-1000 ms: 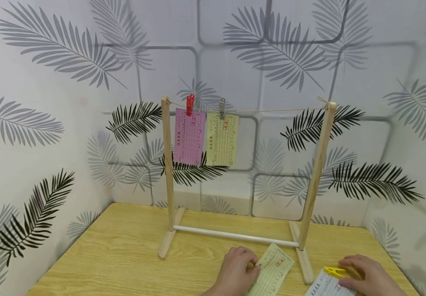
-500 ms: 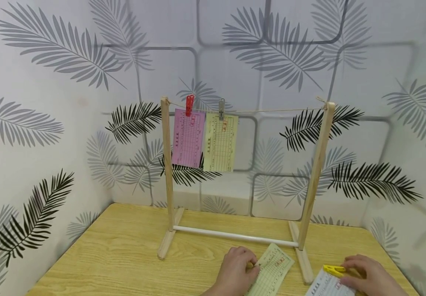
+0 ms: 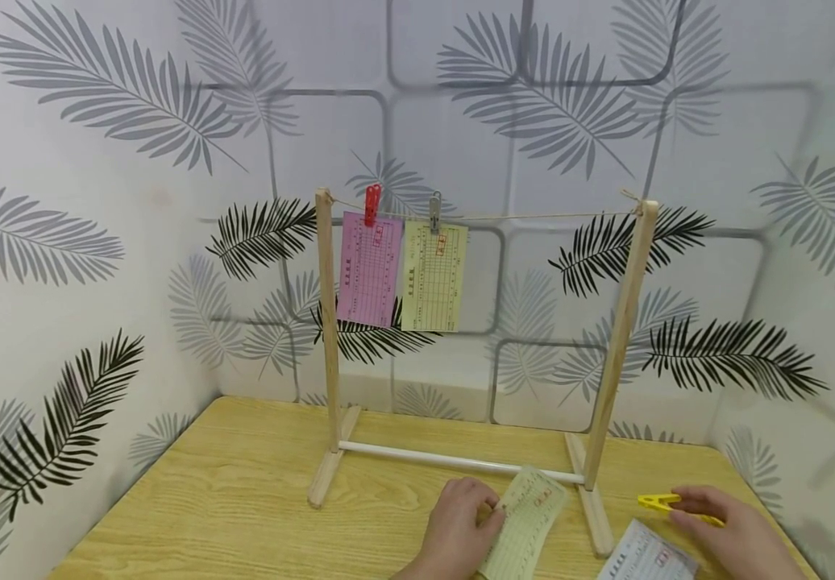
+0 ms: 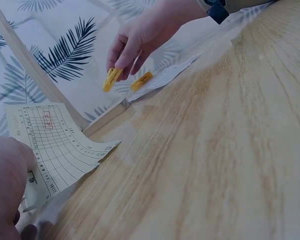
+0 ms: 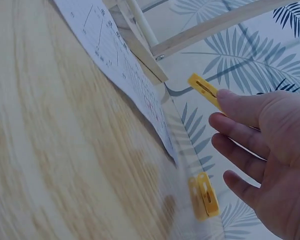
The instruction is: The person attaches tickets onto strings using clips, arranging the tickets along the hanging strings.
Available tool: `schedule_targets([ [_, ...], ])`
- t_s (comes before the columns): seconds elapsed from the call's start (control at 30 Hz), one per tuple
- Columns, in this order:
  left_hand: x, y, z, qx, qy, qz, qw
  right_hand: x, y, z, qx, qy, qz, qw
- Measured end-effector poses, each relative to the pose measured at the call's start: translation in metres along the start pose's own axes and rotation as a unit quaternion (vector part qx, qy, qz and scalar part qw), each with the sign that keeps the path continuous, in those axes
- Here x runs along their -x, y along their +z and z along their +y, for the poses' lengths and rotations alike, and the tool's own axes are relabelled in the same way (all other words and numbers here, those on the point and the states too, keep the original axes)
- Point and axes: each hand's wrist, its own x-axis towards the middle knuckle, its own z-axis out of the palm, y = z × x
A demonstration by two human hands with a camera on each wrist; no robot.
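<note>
Holding a pale yellow printed slip [image 3: 529, 515] well here means keeping the left hand [image 3: 461, 524] at its near left edge; thumb and fingers are clamped on that edge, and the free end curves away to the right of them, so a light pinch should avoid creasing it. The right hand [image 3: 733, 528] has its thumb clamped on a yellow plastic clothespin [image 3: 657, 503], whose free end points away from the fingers towards the slip; the lower fingers hang loose, and a firm hold would likely stop it twisting. Just below that grip lies a white printed slip [image 3: 648, 556], with a second yellow clothespin [image 5: 208, 195] beside it, beneath the fingers. All this is over a wood-grain table [image 3: 193, 499]. Beyond both hands stands a wooden rack [image 3: 616, 346], its cord bearing a pink slip [image 3: 369, 274] and a yellow slip [image 3: 434, 282]; behind is frond-patterned wall [image 3: 570, 145].
</note>
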Motion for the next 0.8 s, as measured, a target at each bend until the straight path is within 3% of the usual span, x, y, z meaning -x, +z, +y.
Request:
schedule_targets([
  [0.23, -0.001, 0.001, -0.001, 0.009, -0.012, 0.014, 0.9998, 0.002, -0.005, -0.011, -0.047, -0.012, 0.039, 0.998],
  [0.5, -0.003, 0.001, -0.001, 0.023, -0.010, 0.035, 0.9991, 0.006, -0.012, -0.026, -0.091, 0.016, 0.056, 0.994],
  [0.8, -0.007, -0.002, 0.000, 0.107, -0.044, 0.047, 0.9922, 0.008, -0.024, -0.048, -0.092, -0.005, 0.070, 0.993],
])
